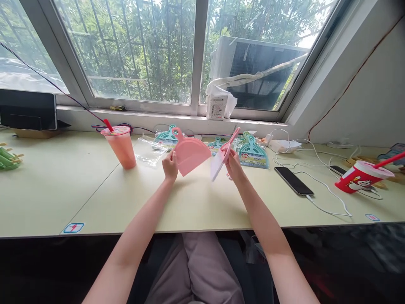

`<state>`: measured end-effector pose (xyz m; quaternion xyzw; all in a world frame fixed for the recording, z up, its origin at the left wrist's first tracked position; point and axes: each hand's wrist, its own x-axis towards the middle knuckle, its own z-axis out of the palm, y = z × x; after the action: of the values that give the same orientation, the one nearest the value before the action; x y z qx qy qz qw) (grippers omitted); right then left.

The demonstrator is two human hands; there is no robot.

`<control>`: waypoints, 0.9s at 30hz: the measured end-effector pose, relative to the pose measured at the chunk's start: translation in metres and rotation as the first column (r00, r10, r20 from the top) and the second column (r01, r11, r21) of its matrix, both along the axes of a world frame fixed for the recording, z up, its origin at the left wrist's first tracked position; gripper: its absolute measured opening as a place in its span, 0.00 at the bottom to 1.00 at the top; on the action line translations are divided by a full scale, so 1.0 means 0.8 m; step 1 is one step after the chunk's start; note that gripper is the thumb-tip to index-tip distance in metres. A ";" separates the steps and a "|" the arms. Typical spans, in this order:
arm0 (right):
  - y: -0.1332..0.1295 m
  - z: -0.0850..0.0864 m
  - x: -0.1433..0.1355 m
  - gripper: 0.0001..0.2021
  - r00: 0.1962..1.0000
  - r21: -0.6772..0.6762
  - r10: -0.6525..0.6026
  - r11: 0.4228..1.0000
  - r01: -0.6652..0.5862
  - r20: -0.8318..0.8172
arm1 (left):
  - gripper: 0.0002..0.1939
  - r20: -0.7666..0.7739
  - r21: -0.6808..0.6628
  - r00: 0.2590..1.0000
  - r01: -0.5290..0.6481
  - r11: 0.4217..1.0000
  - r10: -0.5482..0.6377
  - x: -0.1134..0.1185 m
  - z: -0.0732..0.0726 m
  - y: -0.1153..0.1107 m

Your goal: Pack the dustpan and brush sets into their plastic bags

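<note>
My left hand (170, 166) grips the left edge of a small pink dustpan (192, 153), held up above the table with its flat face towards me. My right hand (234, 164) is closed on a small pink hand brush (217, 164), seen nearly edge-on, its pale bristles hanging down and its handle pointing up. A small gap separates the brush from the dustpan. Behind them lie teal dustpan-and-brush sets in clear packaging, one packaged set (252, 152) just right of my right hand and another packaged set (166, 136) beyond my left. Crumpled clear wrap (148, 153) lies left of my left hand.
A cup of orange drink (120, 147) stands at left, a red cup (362, 176) at right. A phone (294, 180) lies charging among white cables. A tablet (28, 109) stands far left. A white package (218, 103) sits on the window sill.
</note>
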<state>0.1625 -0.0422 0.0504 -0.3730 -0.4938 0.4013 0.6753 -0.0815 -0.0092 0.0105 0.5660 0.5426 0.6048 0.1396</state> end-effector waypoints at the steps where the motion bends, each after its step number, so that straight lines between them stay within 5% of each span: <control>1: 0.001 0.004 0.013 0.23 0.999 0.020 -0.041 0.999 0.041 0.012 | 0.23 0.007 -0.034 0.999 -0.047 0.998 0.047 -0.012 0.000 0.008; 5: 0.006 0.011 0.059 0.24 0.982 -0.034 -0.130 0.990 0.136 0.140 | 0.19 -0.012 -0.238 0.994 -0.111 0.965 0.111 -0.048 0.000 0.027; 11: 0.007 0.008 0.070 0.27 0.889 -0.258 0.055 0.963 0.073 0.455 | 0.19 -0.206 -0.430 0.978 -0.098 0.897 0.007 -0.072 -0.002 0.041; 13: 0.005 0.006 0.061 0.26 0.786 -0.278 0.051 0.948 0.157 0.617 | 0.20 -0.292 -0.489 0.956 -0.132 0.862 -0.019 -0.075 -0.002 0.044; 16: 0.001 0.000 0.045 0.25 0.518 -0.183 0.025 0.949 0.256 0.855 | 0.24 -0.413 -0.554 0.911 -0.230 0.800 -0.024 -0.073 -0.001 0.043; 20: -0.003 -0.011 0.024 0.19 0.270 -0.116 0.021 0.933 0.341 0.963 | 0.27 -0.559 -0.454 0.829 -0.344 0.822 0.038 -0.064 0.000 0.038; 23: -0.001 -0.017 0.020 0.13 0.232 -0.104 0.015 0.920 0.378 0.973 | 0.27 -0.610 -0.404 0.792 -0.343 0.848 0.029 -0.058 0.002 0.033; 27: 0.006 -0.024 0.030 0.14 0.265 -0.129 0.025 0.914 0.385 0.964 | 0.28 -0.563 -0.502 0.826 -0.310 0.808 -0.032 -0.052 0.003 0.030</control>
<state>0.1869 -0.0376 0.0314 -0.7018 -0.6729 0.0964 0.2130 -0.1235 0.0151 0.0131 0.6021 0.7570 0.2349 0.0959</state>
